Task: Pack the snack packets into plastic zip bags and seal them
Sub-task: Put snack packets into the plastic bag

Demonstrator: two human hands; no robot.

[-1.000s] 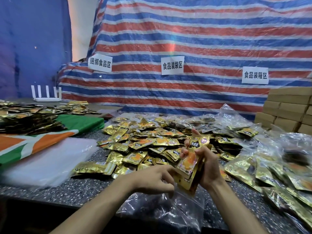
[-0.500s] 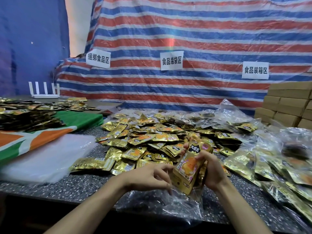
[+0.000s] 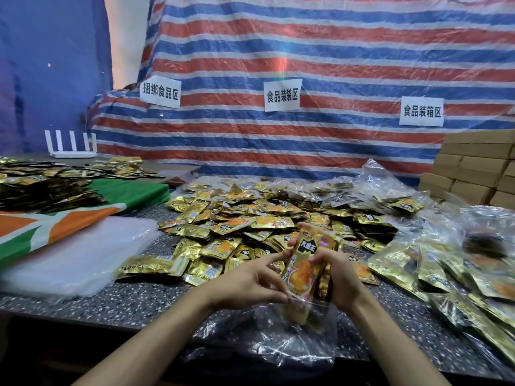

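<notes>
Here, in the head view, the step in hand looks like loading. A bundle of snack packets point(image 3: 306, 270) stands nearly upright at the lower centre of the frame. Its bottom end is inside the mouth of a clear zip bag point(image 3: 278, 338), whose body sags over the near edge of the table point(image 3: 133, 299).

The right hand point(image 3: 344, 277) has its fingers curled round the right side of the bundle and grips it firmly. The left hand point(image 3: 245, 285) sits just left of the bundle with its fingers point(image 3: 269, 278) bent. As far as I can tell, they pinch the bag's left rim to hold the mouth open, while the forefinger reaches up to touch the bundle's left edge. So the packets lie between the two hands, clasped by the right and touched by the left, with their upper half standing above both.

The next move probably calls for pushing the bundle down until its top passes below the zip strip, then pressing the strip shut along its length. The film is thin and slack, so a corner could catch on the rim.

Behind the hands, a loose pile of packets point(image 3: 250, 221) fills mid-frame. Filled bags point(image 3: 446, 274) lie at the right, and cardboard boxes point(image 3: 479, 168) are stacked at the right edge.
</notes>
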